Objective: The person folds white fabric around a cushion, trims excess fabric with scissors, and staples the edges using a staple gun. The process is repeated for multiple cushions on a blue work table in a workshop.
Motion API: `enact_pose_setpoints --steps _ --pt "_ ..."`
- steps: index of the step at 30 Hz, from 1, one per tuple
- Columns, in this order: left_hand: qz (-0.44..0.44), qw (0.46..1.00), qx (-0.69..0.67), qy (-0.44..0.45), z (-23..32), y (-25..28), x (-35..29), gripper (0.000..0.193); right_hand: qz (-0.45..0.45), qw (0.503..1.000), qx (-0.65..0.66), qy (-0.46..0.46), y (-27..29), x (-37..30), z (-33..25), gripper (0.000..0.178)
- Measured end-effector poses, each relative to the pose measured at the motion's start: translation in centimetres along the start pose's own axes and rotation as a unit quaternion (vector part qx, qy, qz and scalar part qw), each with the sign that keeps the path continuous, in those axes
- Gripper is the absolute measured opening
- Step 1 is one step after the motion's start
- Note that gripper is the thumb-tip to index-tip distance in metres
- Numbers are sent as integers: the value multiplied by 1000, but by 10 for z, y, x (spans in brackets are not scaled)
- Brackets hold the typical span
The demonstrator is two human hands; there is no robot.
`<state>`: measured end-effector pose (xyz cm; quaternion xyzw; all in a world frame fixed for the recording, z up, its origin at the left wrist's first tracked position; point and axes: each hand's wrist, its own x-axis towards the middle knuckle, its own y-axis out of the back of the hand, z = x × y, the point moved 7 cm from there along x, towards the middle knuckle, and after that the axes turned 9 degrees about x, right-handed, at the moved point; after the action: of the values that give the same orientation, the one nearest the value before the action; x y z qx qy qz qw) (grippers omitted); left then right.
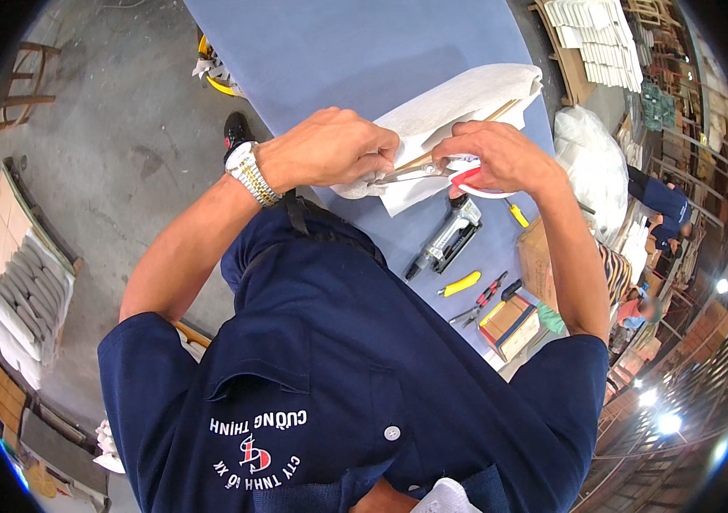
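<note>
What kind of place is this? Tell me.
Probably a furniture or upholstery workshop: a staple gun and pliers lie on the blue worktable, with wooden chair frames on the concrete floor.

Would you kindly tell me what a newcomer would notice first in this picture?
At centre, the left hand pinches white fabric while the right hand works red-handled scissors on it, over a blue table. Below lie a stapler and a yellow knife.
</note>
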<state>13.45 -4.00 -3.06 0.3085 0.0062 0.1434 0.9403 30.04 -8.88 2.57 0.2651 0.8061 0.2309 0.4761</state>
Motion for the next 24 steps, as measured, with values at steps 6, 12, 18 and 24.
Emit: enact_pose_setpoints --steps 6,12,18,24 --pt "14 1000 7 -2 -3 0 -2 10 -13 997 -73 -27 -1 1 -6 44" --pt "9 1000 3 11 -3 0 -2 10 -3 994 -106 -34 2 -1 -15 39" --pt "23 1000 -2 10 -5 -1 -4 10 -17 993 -110 -33 2 0 -16 36" --pt "49 999 -13 9 -8 0 -7 12 -8 991 -134 -5 1 1 -17 37"
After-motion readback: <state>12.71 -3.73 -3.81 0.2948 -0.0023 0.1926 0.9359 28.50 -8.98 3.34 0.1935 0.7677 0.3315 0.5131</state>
